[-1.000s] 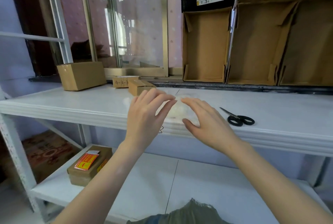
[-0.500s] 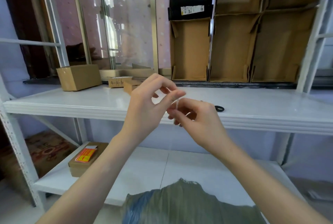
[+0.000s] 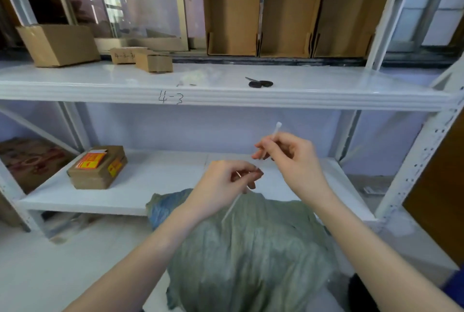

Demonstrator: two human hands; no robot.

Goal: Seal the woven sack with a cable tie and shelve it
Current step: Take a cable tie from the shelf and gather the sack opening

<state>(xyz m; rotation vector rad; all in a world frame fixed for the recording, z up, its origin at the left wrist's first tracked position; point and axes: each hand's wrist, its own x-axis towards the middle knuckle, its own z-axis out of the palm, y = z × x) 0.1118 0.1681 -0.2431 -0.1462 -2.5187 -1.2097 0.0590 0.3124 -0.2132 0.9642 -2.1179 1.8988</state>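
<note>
Tie (image 3: pixel 251 176) runs diagonally, head up-right and tail down-left — right hand (image 3: pixel 288 156) pinches it near the head, left hand (image 3: pixel 226 183) pinches mid-strap. Sack (image 3: pixel 251 249) sits on the floor directly below, mouth unsealed — left hand nearer it.

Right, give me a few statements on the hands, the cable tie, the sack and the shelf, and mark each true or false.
1. Both hands hold the cable tie. True: the right hand pinches it near its head end, the left hand lower down.
2. The cable tie is already looped around the sack. False: it runs straight between the hands, above the sack.
3. The scissors lie on the upper shelf. True.
4. The sack sits on the lower shelf. False: it is in front of the shelving, below the hands.
5. The box with orange labels is on the lower shelf. True.
</note>
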